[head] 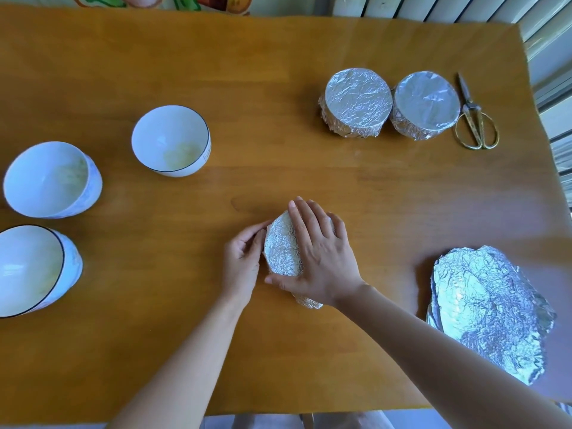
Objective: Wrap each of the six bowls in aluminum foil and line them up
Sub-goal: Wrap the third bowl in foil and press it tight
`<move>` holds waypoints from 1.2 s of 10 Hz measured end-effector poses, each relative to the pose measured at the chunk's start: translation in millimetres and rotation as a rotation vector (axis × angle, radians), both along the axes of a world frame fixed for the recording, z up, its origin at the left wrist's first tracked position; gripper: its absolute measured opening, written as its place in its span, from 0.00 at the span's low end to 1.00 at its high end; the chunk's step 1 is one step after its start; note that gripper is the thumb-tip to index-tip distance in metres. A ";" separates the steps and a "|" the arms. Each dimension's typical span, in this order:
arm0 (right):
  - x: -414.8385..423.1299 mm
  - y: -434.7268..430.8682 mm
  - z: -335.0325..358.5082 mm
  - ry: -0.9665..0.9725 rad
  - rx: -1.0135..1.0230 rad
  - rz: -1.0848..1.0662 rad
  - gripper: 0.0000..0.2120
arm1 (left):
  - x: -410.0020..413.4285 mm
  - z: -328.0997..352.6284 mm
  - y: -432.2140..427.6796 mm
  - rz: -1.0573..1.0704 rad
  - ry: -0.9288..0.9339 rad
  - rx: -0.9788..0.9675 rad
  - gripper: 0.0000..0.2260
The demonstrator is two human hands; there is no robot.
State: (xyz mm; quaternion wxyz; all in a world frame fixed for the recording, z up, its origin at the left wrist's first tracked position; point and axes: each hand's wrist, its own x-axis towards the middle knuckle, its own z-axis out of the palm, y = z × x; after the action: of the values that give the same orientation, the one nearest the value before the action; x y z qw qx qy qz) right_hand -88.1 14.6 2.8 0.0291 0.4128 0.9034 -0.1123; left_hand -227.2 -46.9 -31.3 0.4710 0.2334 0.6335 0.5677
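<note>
A bowl covered in crinkled foil [282, 249] sits at the table's middle front. My right hand [318, 252] lies flat across its top. My left hand [243, 261] presses the foil against its left side. Two foil-wrapped bowls [356, 102] [425, 105] stand touching side by side at the back right. Three bare white bowls wait on the left: one at centre left [171, 140], one at the far left [51, 179], one at the front left edge [31, 270].
A stack of cut foil sheets [489, 308] lies at the front right. Gold-handled scissors [473, 119] rest beside the wrapped bowls near the right edge. The wooden table [185, 335] ends just in front of me.
</note>
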 end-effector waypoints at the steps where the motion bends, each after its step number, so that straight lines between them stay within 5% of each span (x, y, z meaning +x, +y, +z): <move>1: -0.5 -0.2 0.0 -0.007 -0.009 -0.005 0.58 | 3.8 -0.7 2.1 0.078 -0.011 -0.018 0.12; 5: 0.0 -0.3 0.3 -0.025 -0.022 0.013 0.58 | -19.2 -1.2 3.5 -0.078 0.463 -0.098 0.08; 8: 6.7 6.0 7.0 0.181 -0.087 0.025 0.54 | -0.6 27.9 14.0 -0.149 0.525 0.001 0.26; 9: 19.1 12.6 20.2 0.322 -0.067 -0.012 0.49 | -9.5 36.7 14.6 -0.328 0.733 0.125 0.27; 11: 86.1 -30.6 19.0 0.678 -0.100 -0.248 0.26 | -13.1 59.6 36.0 -1.141 1.219 0.031 0.57; 12: 92.4 -52.6 -4.6 0.606 -0.268 -0.319 0.25 | -9.3 57.3 42.2 -1.277 1.268 -0.053 0.60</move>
State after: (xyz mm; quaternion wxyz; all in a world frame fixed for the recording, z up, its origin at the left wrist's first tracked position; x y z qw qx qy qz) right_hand 4.3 -38.0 -1.9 -0.2039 0.4891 0.7725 -0.3499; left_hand -236.5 -4.6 26.0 0.2641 0.7995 0.5370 -0.0523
